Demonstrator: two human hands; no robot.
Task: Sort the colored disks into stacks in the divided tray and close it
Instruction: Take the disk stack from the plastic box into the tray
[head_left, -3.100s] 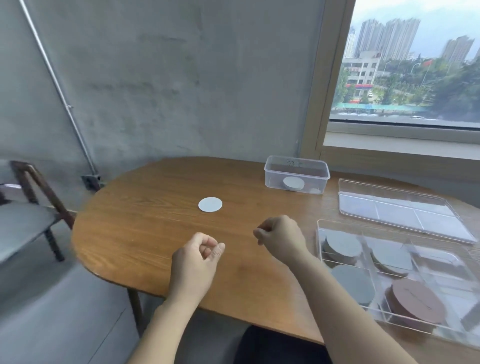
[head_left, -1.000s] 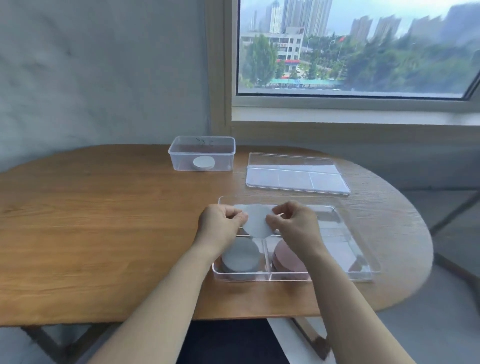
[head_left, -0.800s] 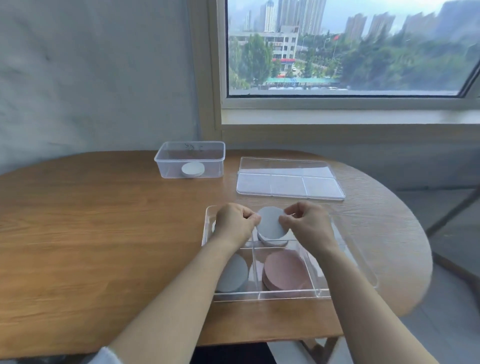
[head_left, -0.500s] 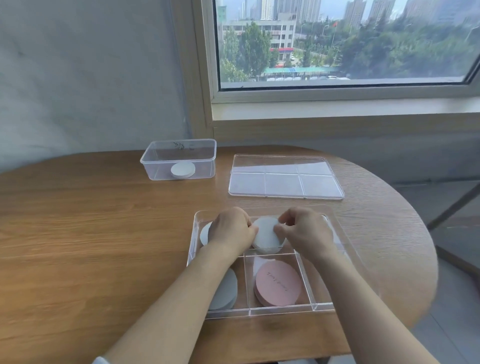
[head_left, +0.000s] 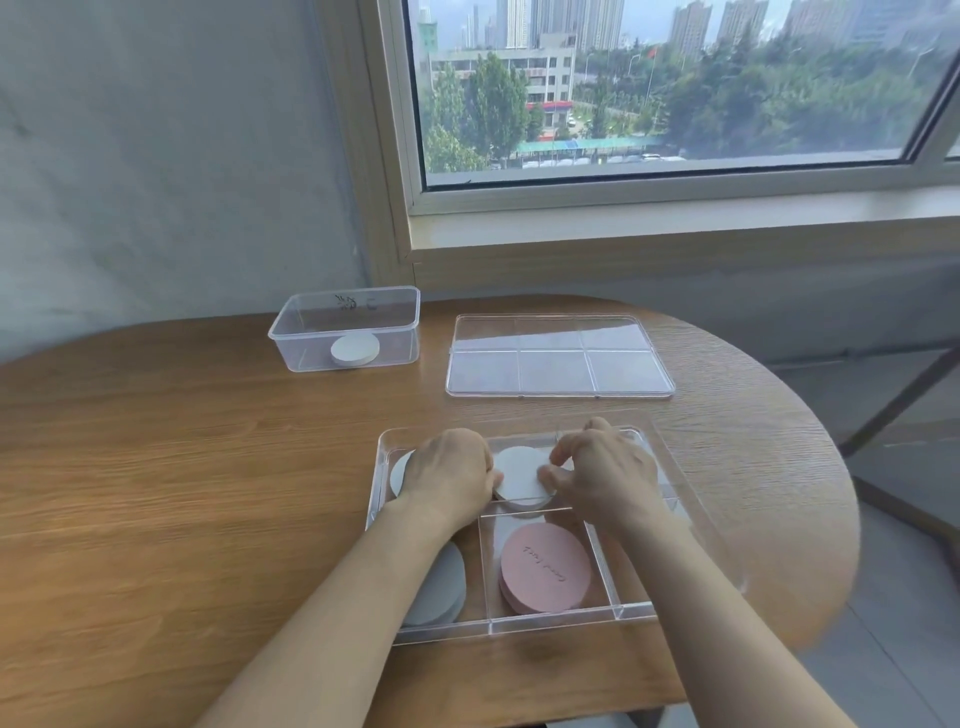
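The white disk (head_left: 519, 475) has dropped from mid-air down into the tray's (head_left: 545, 621) far middle slot, nearly flat now. Left hand (head_left: 452, 475) and right hand (head_left: 605, 475) both pinch its edges, fingers curled. Letting go looks next, I'd say.

We find the clear divided tray (head_left: 519, 627) open at the near right of the table (head_left: 208, 467), a white disk (head_left: 519, 475) flat in its far middle compartment, a pink stack (head_left: 545, 569) near middle, a grey stack (head_left: 441, 587) near left. Its clear lid (head_left: 558, 356) lies flat beyond.
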